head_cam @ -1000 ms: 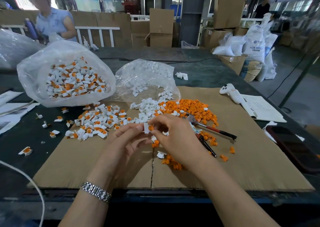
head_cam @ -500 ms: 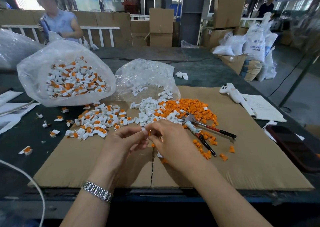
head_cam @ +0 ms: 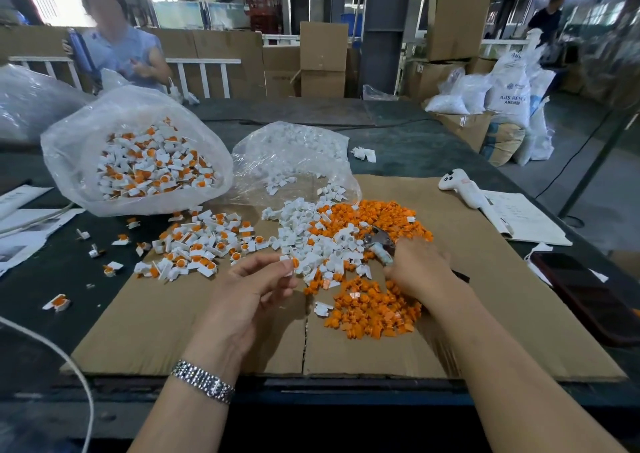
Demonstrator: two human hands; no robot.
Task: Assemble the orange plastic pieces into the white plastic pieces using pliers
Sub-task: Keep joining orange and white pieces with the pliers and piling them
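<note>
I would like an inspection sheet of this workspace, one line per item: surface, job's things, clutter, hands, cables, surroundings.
Surface: dark table with a flat cardboard sheet as work mat.
Job's things: orange pieces and white pieces loose on the cardboard; assembled pieces in a pile to the left and more in a plastic bag; pliers lie at the orange pile.
Clutter: white handheld device, paper sheets, dark phone.
Hands: left hand pinches a white piece with an orange insert; right hand is at the pliers' handles, grip cannot be judged.
Cables: white cable at the near left; black cable across the far table.
Surroundings: cardboard boxes, white sacks, two people in the background.
</note>
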